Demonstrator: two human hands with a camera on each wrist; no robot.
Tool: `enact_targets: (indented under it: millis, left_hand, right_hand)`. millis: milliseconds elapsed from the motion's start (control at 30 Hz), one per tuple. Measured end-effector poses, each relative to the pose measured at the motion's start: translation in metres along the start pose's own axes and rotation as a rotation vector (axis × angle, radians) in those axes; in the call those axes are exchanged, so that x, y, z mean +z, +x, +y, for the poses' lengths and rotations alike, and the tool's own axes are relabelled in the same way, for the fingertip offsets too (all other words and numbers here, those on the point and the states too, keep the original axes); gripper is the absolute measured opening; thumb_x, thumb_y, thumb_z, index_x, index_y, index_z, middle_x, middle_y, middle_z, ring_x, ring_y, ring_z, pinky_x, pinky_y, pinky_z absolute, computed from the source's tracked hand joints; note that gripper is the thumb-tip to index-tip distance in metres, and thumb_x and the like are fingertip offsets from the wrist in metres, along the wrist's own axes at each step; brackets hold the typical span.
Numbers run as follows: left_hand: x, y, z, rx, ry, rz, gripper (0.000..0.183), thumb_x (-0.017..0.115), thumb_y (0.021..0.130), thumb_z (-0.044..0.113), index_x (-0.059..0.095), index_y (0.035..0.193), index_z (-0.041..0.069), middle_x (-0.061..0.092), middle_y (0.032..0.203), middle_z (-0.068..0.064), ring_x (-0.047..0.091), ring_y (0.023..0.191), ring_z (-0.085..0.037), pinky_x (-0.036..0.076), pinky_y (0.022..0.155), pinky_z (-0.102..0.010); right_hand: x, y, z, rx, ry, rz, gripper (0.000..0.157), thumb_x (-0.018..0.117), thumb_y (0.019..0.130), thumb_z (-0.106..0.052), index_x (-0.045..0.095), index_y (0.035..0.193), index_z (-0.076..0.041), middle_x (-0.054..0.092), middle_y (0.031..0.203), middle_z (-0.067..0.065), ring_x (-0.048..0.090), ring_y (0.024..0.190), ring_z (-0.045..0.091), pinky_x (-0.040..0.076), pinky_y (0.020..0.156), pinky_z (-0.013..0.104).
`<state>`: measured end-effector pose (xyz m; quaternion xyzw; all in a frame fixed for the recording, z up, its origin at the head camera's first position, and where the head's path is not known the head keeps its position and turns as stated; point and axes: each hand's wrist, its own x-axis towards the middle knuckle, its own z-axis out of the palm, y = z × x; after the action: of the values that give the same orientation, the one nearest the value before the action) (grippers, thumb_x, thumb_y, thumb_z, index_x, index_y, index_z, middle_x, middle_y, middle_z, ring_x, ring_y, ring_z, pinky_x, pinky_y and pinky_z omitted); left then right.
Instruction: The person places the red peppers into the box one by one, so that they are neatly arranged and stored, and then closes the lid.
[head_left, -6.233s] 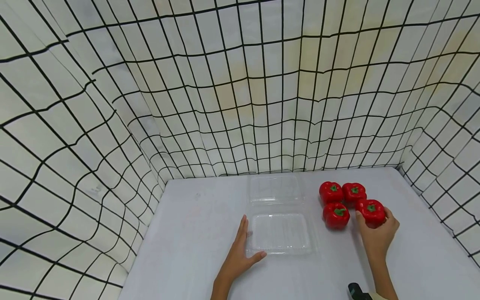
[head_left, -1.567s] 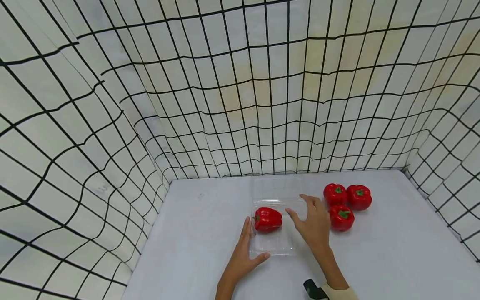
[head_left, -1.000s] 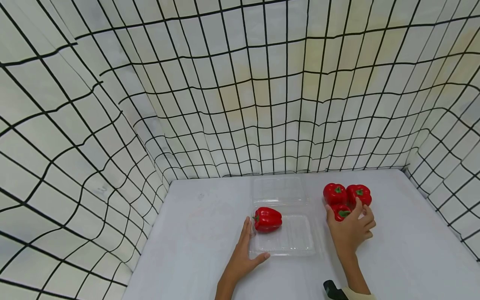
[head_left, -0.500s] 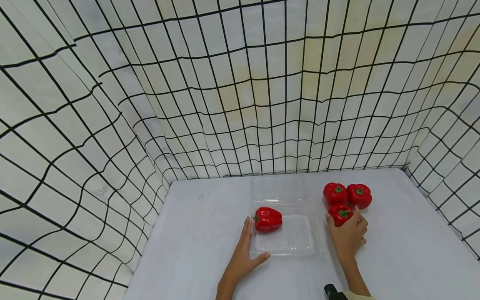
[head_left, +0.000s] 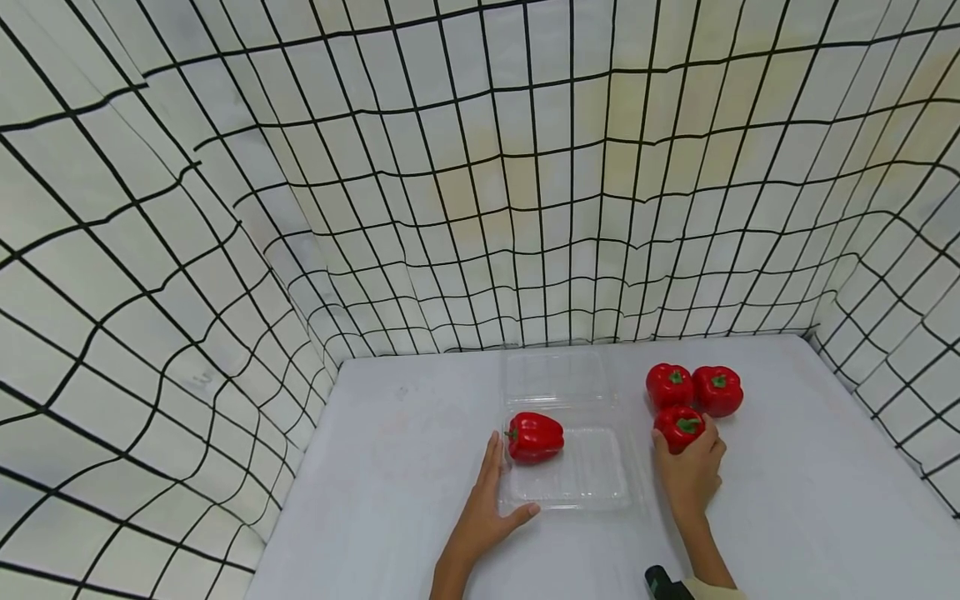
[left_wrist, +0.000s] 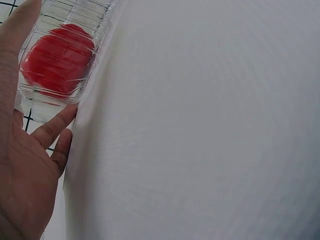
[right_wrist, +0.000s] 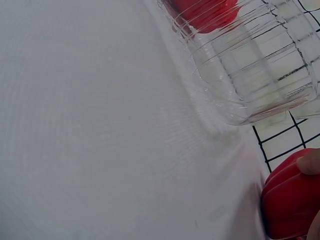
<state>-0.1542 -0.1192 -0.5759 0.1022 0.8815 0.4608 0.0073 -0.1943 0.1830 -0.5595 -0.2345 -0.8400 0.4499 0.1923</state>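
Note:
A clear plastic clamshell container (head_left: 600,483) lies with its lid folded back on the white table. One red bell pepper (head_left: 536,437) rests on its side in the container's left part, stem to the left. My left hand (head_left: 483,517) touches the container's left and front edges, thumb and fingers spread. With thumb and fingers, my right hand (head_left: 690,471) grips the nearest bell pepper (head_left: 678,427) of the group on the right. The right wrist view shows the thumb on that gripped pepper (right_wrist: 287,200). Through the clear wall, the left wrist view shows the pepper inside (left_wrist: 60,60).
Two more red bell peppers (head_left: 670,386) (head_left: 717,390) stand upright, stems up, right behind the gripped one. Black netting (head_left: 562,208) over white sheeting walls the table (head_left: 390,467) at the back and sides.
One pepper has gone from the right group into the container, released by my right hand. That hand has since moved back right and gripped another pepper. The left hand has stayed at the container.

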Motion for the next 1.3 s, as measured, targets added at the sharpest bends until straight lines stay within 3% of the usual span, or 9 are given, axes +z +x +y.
enact_targets:
  millis: [533,967,1033,1100,1200,1300]
  left_hand:
    - [-0.001,0.001,0.000,-0.010,0.010,-0.005,0.107,0.073,0.079,0.055,0.007,0.158,0.028,0.003,0.165,0.012,0.018,0.152,-0.027,0.034,0.110,-0.061]
    - [-0.001,0.000,0.001,-0.004,0.008,-0.002,0.107,0.072,0.079,0.055,0.008,0.158,0.026,0.003,0.165,0.013,0.019,0.152,-0.026,0.035,0.110,-0.060]
    - [-0.002,0.000,0.001,-0.004,0.008,-0.001,0.107,0.072,0.079,0.055,0.008,0.158,0.026,0.003,0.165,0.013,0.019,0.151,-0.026,0.035,0.110,-0.060]
    - [-0.002,0.000,0.000,-0.005,0.005,-0.001,0.107,0.072,0.079,0.055,0.008,0.158,0.026,0.003,0.165,0.013,0.019,0.151,-0.026,0.034,0.110,-0.060]
    - [-0.001,0.000,0.000,-0.002,-0.002,-0.002,0.107,0.073,0.079,0.054,0.007,0.158,0.027,0.002,0.165,0.013,0.019,0.151,-0.027,0.034,0.111,-0.060]
    - [-0.001,0.000,-0.001,0.006,-0.002,-0.001,0.106,0.073,0.079,0.055,0.007,0.158,0.028,0.002,0.165,0.013,0.019,0.151,-0.027,0.034,0.111,-0.060]
  right_hand:
    - [-0.001,-0.007,0.003,-0.028,0.095,0.060,0.083,0.077,0.080,-0.015,0.028,0.145,0.002,0.037,0.141,0.027,0.040,0.131,0.044,0.043,0.098,0.070]
    - [-0.004,-0.005,-0.003,-0.204,0.251,0.085,0.088,0.079,0.076,-0.003,0.028,0.147,-0.005,0.037,0.145,0.018,0.035,0.137,0.031,0.042,0.103,0.065]
    - [-0.004,-0.005,-0.006,-0.223,0.243,0.071,0.089,0.080,0.075,-0.004,0.029,0.147,-0.007,0.038,0.145,0.016,0.036,0.136,0.027,0.046,0.103,0.059]
    - [-0.004,-0.005,-0.008,-0.242,0.245,0.051,0.090,0.081,0.074,-0.004,0.029,0.148,-0.009,0.038,0.145,0.014,0.037,0.135,0.026,0.049,0.104,0.038]
    - [-0.004,-0.004,-0.012,-0.269,0.261,0.028,0.091,0.082,0.073,-0.004,0.031,0.148,-0.009,0.040,0.145,0.012,0.039,0.132,0.023,0.041,0.094,0.007]
    - [-0.002,-0.003,-0.014,-0.300,0.301,0.003,0.089,0.083,0.072,-0.003,0.033,0.145,-0.006,0.044,0.144,0.013,0.043,0.128,0.020,0.035,0.086,-0.005]
